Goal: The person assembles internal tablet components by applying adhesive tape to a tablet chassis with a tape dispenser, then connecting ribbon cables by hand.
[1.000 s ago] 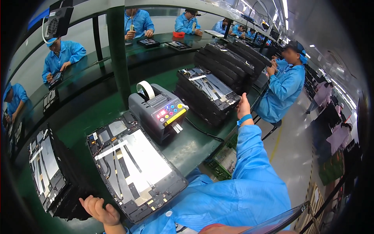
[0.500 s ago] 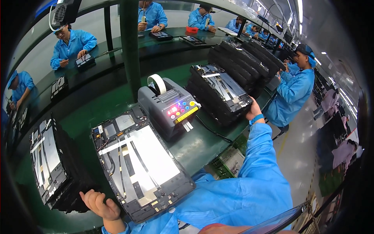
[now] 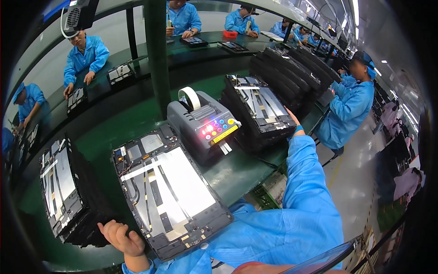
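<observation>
My right hand [image 3: 294,120] grips the right edge of an opened tablet housing [image 3: 269,109] on top of the right-hand stack; some of its fingers are hidden behind that edge. Directly before me lies another opened tablet housing [image 3: 182,186], with a silver plate, dark cables and a white tape strip across it. Beside its lower left edge is my left hand [image 3: 122,238], palm partly turned up, fingers loosely curled with the thumb apart and nothing in them. Farther left, a similar tablet housing [image 3: 59,182] tops a black stack.
A grey tape dispenser [image 3: 205,119] with lit buttons and a white tape roll stands between the middle housing and the right stack. Behind it rises a green post [image 3: 156,59]. More black stacks [image 3: 287,77] stand beyond. Co-workers in blue sit across the bench and at right.
The view has shifted slightly. My right hand has moved farther behind the housing's edge, so less of it shows. Across the bench, a co-worker has moved their hands to a different housing.
</observation>
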The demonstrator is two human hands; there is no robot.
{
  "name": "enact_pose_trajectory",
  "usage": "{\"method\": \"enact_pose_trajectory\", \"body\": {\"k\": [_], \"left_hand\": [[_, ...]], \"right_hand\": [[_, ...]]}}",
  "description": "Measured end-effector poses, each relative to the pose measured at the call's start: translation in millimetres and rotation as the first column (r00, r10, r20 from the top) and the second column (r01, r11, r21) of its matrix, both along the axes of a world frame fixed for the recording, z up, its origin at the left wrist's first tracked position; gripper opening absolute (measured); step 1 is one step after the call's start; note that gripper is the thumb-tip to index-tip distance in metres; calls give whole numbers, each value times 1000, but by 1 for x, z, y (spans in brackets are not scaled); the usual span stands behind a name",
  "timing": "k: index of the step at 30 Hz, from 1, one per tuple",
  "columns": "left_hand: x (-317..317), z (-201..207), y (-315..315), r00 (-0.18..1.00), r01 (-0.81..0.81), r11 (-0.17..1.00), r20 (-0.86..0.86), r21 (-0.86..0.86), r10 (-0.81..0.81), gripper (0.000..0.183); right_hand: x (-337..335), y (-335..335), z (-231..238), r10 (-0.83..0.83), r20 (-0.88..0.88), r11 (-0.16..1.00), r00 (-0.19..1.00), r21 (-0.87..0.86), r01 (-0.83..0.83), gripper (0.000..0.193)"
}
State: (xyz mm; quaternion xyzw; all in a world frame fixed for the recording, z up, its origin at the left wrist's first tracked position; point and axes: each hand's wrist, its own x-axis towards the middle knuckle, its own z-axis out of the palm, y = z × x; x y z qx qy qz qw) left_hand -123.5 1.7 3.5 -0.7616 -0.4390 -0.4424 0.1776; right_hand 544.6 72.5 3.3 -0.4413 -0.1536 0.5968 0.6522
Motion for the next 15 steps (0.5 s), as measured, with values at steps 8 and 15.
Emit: {"method": "enact_pose_trajectory", "body": {"k": [8,15], "left_hand": [[1,2,1,1000,-15,1000,-12,20,15,21],[3,3,3,1000,-27,999,7,19,27,22]], "right_hand": [[-21,30,-5,122,-47,988,991,102,-117,53],[-41,46,-7,222,-75,960,972,190,-205,54]]}}
